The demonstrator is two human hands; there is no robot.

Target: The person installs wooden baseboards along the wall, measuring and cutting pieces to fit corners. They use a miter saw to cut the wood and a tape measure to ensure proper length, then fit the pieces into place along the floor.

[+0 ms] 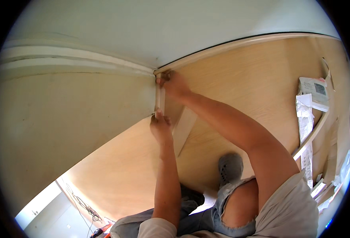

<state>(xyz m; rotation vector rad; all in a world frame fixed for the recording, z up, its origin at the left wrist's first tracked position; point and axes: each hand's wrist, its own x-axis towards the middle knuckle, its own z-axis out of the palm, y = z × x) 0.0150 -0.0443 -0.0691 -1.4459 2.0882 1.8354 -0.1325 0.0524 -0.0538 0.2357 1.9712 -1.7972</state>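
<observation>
Both hands are up in the corner where the wall meets the wood-look floor. Right hand (174, 84) is at the top end of a short pale trim strip (159, 99) standing upright in the corner, fingers pinched around it. Left hand (160, 127) is at the bottom end, fingers curled against it, looks like a narrow grip, though I can't really see the fingertips from here. Holding it at both ends like that probably keeps the strip straight and tight against the corner.

Right beside the left hand a flat pale board (184, 129) lies on the floor (238, 79), angled away from the corner. Baseboard (64, 59) runs along the wall to the left, and a curved pale edge (238, 41) follows the floor to the right.

Lower down there's a knee in torn jeans and a grey shoe (230, 166). Far right has a pile of plastic-wrapped packs (311, 99) and long strips. No real containers anywhere, just that loose packaging. Some cables (84, 206) bottom left.
</observation>
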